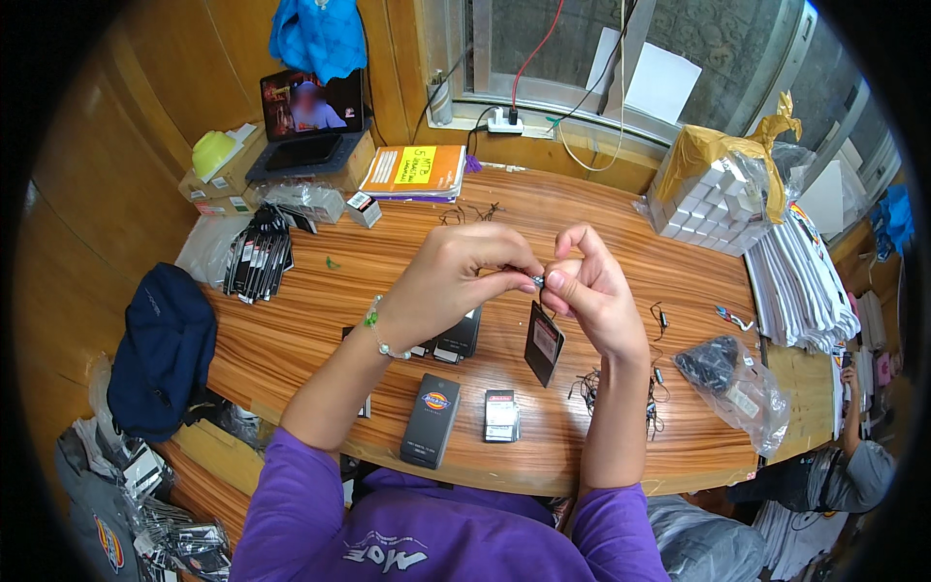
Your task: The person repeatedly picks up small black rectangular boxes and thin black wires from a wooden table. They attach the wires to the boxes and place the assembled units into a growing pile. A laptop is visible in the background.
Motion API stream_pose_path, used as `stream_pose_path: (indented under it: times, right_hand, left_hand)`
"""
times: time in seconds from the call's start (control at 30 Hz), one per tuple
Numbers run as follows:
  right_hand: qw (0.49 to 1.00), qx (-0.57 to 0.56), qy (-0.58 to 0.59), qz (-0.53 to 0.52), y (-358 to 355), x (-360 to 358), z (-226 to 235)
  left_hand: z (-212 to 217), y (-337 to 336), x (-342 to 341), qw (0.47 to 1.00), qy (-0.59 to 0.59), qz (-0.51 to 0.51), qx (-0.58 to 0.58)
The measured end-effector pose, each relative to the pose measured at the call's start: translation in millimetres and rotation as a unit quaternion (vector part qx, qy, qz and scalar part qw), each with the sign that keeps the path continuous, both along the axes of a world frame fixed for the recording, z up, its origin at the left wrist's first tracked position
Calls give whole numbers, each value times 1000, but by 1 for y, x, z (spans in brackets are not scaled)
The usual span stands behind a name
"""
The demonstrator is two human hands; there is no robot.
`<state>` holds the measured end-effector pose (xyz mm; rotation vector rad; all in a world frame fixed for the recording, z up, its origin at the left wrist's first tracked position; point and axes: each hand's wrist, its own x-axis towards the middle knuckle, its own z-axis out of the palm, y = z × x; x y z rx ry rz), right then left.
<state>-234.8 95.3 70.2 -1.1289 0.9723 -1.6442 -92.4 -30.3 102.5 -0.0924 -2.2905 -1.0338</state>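
A black hang tag (544,345) with a pale label dangles above the table on a thin dark cord. My left hand (475,264) and my right hand (593,291) meet over the middle of the table, fingertips pinched together at the top of that cord. A small shiny piece shows between them, too small to name. Below my hands lie a dark grey tag stack or box (430,421) and a smaller stack of labelled cards (501,417). Further dark boxes (458,335) are partly hidden behind my left forearm.
Loose black cords (656,407) lie right of my right forearm, near a clear plastic bag (737,393). At the back right stands a carton of small white boxes (713,199). Black tags (260,254) pile at the left, below a tablet (312,102); a notebook (415,171) lies behind.
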Motion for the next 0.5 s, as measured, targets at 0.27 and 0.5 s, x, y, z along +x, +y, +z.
stream_pose_path:
  times: [0.27, 0.5]
  right_hand:
    - [989, -86, -112, 40, -7, 3, -4]
    - [991, -81, -93, 52, -3, 5, -11]
  left_hand:
    - [-4, 4, -4, 993, 32, 32, 113]
    - [-6, 6, 0, 991, 28, 21, 129]
